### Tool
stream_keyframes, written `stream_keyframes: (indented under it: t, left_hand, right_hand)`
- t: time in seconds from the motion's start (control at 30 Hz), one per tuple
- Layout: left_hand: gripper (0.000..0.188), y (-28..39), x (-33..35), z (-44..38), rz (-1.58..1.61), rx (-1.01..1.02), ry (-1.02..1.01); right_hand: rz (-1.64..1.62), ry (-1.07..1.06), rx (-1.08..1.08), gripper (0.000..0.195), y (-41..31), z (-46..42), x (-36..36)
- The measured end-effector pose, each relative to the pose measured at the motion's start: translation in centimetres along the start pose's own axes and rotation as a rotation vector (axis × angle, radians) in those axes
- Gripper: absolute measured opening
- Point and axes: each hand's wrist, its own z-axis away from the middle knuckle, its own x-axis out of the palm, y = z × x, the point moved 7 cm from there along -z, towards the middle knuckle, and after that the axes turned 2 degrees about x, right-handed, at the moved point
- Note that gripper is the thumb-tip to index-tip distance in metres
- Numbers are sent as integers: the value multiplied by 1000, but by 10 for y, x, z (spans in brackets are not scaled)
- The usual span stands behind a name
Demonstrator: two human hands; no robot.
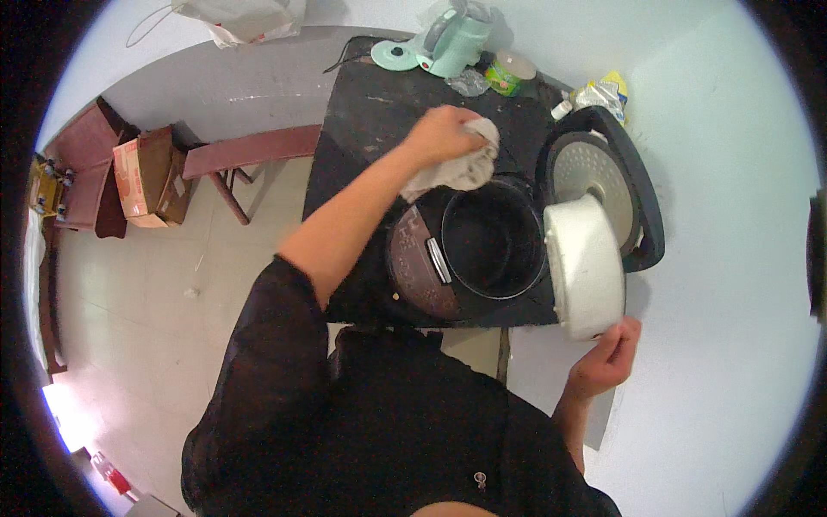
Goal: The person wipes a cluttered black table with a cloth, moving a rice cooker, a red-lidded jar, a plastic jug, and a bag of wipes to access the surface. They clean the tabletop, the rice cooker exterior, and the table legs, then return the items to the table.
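Observation:
A multi-function rice cooker with a brown patterned panel and silver latch stands before me, its round dark cavity exposed. Its raised lid leans toward the wall, showing a perforated metal inner plate. My left hand grips a crumpled off-white cloth just above the cooker's far side. On the right, my right hand pinches the near end of a white round vessel. That vessel is tipped on its side in front of the lid, and its inside is hidden.
Along the black table's far edge stand a mint-green electric kettle, its loose lid and a green-labelled tub. A plastic packet lies behind the cooker lid. A wall borders the right. A bench and cardboard box stand left.

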Motion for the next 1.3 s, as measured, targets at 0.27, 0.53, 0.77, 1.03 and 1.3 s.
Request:
stream_keyframes:
  t: [0.27,0.53,0.77,1.03,1.3]
  left_hand:
    - [49,-32,104,-47,-262,75,-485]
    - [45,-37,23,12,-449,125,-808]
    - [43,40,1,16,-358,290,-461]
    - [48,35,97,-3,-576,196,-494]
    - [40,-36,-14,43,-325,29,-838]
  right_hand:
    - [-16,-218,-358,5,-17,33,52]
    - [-60,-401,-354,24,-11,57,68]
    - [-1,-330,-331,21,-1,67,26]
    - [-27,-453,-345,30,1,73,56]
    - [-24,-474,-349,23,-12,55,105]
